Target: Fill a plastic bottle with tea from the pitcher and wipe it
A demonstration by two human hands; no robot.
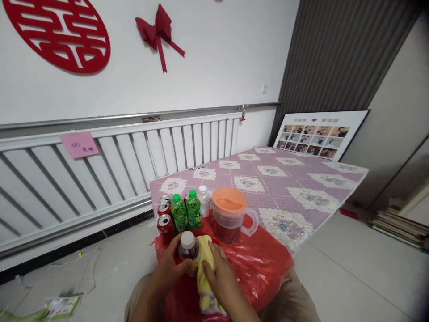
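My left hand (169,266) is wrapped round a clear bottle (189,247) with a white cap and dark contents, upright over the red plastic sheet (264,264). My right hand (219,270) holds a folded yellow cloth (205,259) against the bottle's right side. Just behind stand two green bottles (179,215) with green caps, and a white-capped bottle (203,201). Red cans (166,229) are at their left. Right of the bottles is a clear pitcher (228,226) with an orange lid and brown liquid inside.
A purple floral cloth (271,171) covers the table, which reaches back right to a framed photo board (315,134). A white radiator (127,165) runs along the wall behind. Papers (63,306) lie on the floor at left; stacked books (398,228) are at far right.
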